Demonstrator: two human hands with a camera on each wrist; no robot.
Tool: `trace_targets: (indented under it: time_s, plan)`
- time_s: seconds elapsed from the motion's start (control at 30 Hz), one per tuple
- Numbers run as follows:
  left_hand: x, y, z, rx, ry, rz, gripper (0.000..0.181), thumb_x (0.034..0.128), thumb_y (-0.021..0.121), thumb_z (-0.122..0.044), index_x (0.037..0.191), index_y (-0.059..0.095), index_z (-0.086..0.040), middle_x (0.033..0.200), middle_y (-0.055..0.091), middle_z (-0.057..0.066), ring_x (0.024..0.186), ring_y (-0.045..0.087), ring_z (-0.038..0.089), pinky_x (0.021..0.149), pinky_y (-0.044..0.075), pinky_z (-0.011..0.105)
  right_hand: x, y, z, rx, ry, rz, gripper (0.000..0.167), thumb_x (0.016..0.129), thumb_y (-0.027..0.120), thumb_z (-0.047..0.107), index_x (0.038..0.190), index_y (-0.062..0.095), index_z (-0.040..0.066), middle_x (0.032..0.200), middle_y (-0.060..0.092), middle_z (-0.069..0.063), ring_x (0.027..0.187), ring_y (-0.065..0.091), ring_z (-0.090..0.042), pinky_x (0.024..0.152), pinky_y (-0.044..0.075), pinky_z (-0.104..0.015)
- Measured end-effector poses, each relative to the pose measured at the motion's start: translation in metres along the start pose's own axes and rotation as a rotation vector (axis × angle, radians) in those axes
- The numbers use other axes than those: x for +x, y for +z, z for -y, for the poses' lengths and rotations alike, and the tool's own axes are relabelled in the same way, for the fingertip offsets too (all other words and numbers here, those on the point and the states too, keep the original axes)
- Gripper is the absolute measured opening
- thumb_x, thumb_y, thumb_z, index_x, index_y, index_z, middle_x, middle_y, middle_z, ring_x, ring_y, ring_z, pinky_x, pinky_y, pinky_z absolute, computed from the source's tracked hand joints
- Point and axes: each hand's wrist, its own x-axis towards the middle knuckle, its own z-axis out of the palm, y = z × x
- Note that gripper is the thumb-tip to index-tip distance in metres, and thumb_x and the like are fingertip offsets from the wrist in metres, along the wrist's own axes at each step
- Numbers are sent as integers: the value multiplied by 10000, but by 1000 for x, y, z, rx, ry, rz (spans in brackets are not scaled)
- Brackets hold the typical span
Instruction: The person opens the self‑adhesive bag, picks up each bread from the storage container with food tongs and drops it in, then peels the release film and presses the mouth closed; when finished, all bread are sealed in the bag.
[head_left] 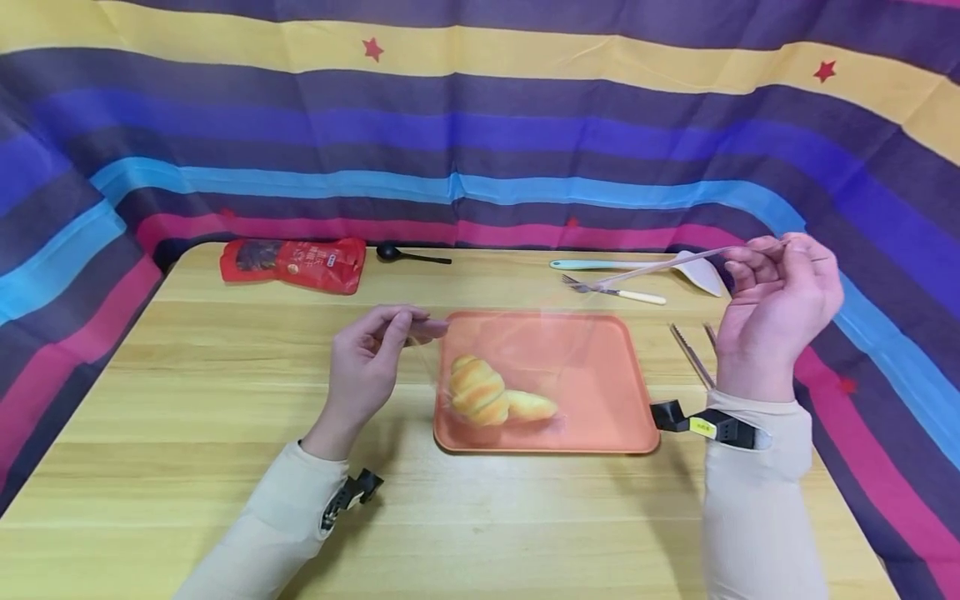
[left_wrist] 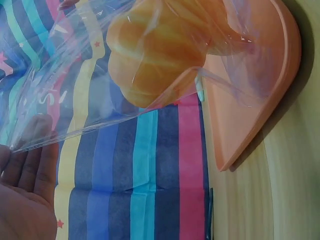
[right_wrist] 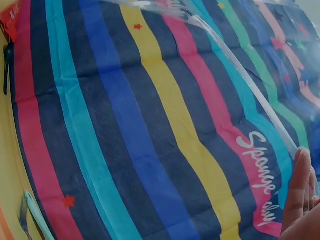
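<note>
My left hand (head_left: 367,358) pinches the edge of a clear plastic bag (left_wrist: 95,107) between thumb and fingers. A croissant (head_left: 477,390) and a smaller bread roll (head_left: 532,406) show through the plastic, over the left half of the orange tray (head_left: 603,417). In the left wrist view the plastic wraps around the croissant. Raised at the right, my right hand (head_left: 780,308) pinches the end of a thin, pale strip (head_left: 667,261). That strip slants down and left toward the bag; where they meet is hard to make out.
Along the table's back edge lie a red food pouch (head_left: 300,265) and a black spoon (head_left: 412,257). A spatula (head_left: 699,271) with a mint handle and a fork (head_left: 633,295) lie behind the tray. Metal tongs (head_left: 692,354) lie right of it, partly behind my right hand. A striped cloth (head_left: 450,133) surrounds the table.
</note>
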Motion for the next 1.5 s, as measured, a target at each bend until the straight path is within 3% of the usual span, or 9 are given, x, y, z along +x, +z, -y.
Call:
trace_targets:
  time_s: [0.53, 0.67, 0.73, 0.87, 1.03, 1.17, 1.23, 1.33, 1.5]
  plan:
    - [0, -4, 0, -5, -8, 24, 178, 1012, 510, 5, 1032, 676, 66, 946, 733, 153, 796, 708, 208, 733, 594, 324, 22, -18, 26, -55, -57, -79, 52, 980, 470, -109, 935, 490, -124, 699, 579, -274, 515, 596, -361, 465, 532, -340]
    - [0, -4, 1, -30, -1, 25, 176, 1009, 507, 18, 1021, 673, 77, 940, 730, 170, 803, 711, 209, 736, 596, 340, 26, -25, 34, -102, -69, -49, 33, 968, 492, -117, 961, 497, -149, 710, 583, -284, 505, 598, -368, 456, 537, -345]
    - [1, -4, 0, -37, 0, 25, 174, 1008, 508, 21, 1020, 672, 80, 941, 728, 175, 811, 713, 213, 738, 596, 349, 27, -29, 38, -142, -53, 13, 53, 953, 520, -127, 971, 502, -173, 702, 592, -298, 490, 606, -376, 452, 546, -351]
    - [1, -2, -1, -45, -3, 27, 172, 1007, 510, 22, 1018, 669, 87, 943, 727, 180, 821, 715, 222, 742, 595, 355, 30, -39, 49, -374, 85, 244, 109, 929, 589, -104, 973, 543, -192, 698, 628, -280, 507, 652, -346, 478, 578, -325]
    - [1, -2, 0, -46, -1, 28, 170, 1007, 513, 17, 1009, 668, 88, 931, 726, 184, 801, 711, 223, 749, 594, 343, 41, -54, 61, -959, 350, 599, 97, 989, 553, 20, 986, 627, -44, 752, 684, -147, 599, 695, -222, 529, 579, -261]
    - [1, -1, -1, -48, 11, 36, 169, 1010, 518, 3, 1009, 667, 84, 934, 728, 176, 803, 712, 272, 746, 595, 359, 58, -63, 63, -1363, 492, 798, 149, 1035, 487, 85, 1030, 601, -12, 789, 683, -114, 657, 702, -204, 578, 582, -277]
    - [1, -1, -1, -44, 16, 39, 168, 1010, 519, 2, 1011, 667, 80, 936, 729, 172, 801, 710, 287, 744, 595, 359, 65, -69, 60, -1483, 550, 875, 184, 1046, 452, 78, 1064, 560, -70, 790, 677, -128, 662, 700, -215, 594, 592, -303]
    - [1, 0, -1, -43, 16, 41, 166, 1009, 516, 8, 1014, 666, 77, 941, 729, 169, 807, 711, 282, 745, 594, 358, 71, -79, 47, -1566, 640, 950, 216, 1045, 416, 39, 1075, 497, -159, 775, 655, -159, 643, 690, -226, 594, 600, -341]
    - [1, 0, 0, -48, 12, 38, 166, 1009, 511, 14, 1017, 664, 77, 942, 730, 163, 820, 716, 252, 748, 593, 367, 74, -99, 12, -1666, 708, 1010, 183, 1017, 436, 9, 1009, 502, -161, 745, 649, -150, 602, 677, -208, 563, 594, -346]
